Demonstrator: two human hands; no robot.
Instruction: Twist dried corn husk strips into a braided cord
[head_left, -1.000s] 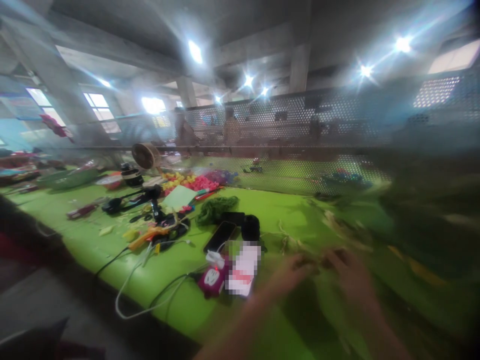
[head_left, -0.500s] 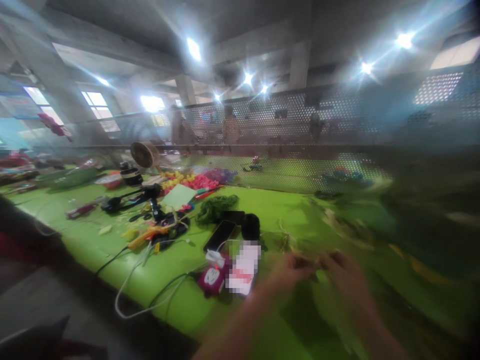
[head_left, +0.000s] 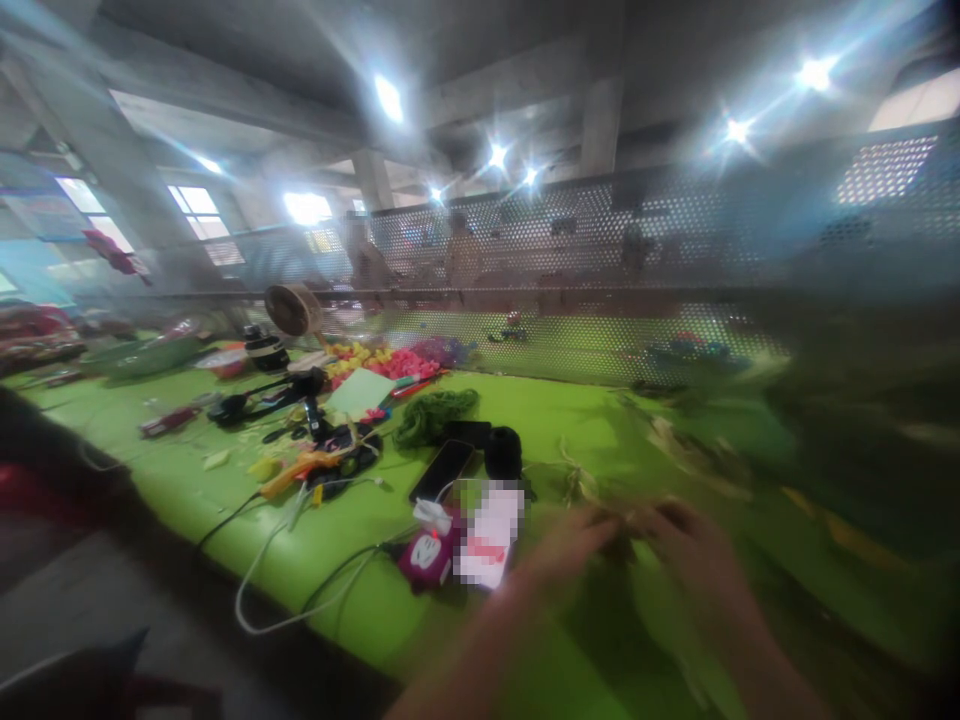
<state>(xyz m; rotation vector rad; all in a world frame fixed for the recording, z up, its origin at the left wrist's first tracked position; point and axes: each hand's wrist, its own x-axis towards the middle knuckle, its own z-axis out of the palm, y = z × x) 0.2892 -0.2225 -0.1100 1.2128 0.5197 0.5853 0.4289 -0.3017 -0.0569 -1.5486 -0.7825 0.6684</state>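
My left hand (head_left: 574,535) and my right hand (head_left: 675,535) meet above the green table (head_left: 540,405), fingertips close together and pinched. What lies between them is blurred and too small to name. A pale, thin bundle of strands (head_left: 579,482) rests just beyond my left fingers. To the left of my left wrist lies a phone with a lit screen (head_left: 491,540), partly pixelated. Beside it are a purple box (head_left: 424,560) with a white plug and a dark phone (head_left: 444,472). A black spool of thread (head_left: 503,455) stands behind the lit phone.
An orange glue gun (head_left: 300,473) and white cables lie to the left. Farther back are green yarn (head_left: 435,415), yellow and pink pieces (head_left: 412,365) and a small fan (head_left: 292,310). A perforated metal screen (head_left: 562,260) runs behind the table. Dried strands (head_left: 690,455) lie at right.
My fingers have shifted slightly, with the left hand's fingers curling a little lower against the right. The view has moved very slightly; the things on the table lie as before.
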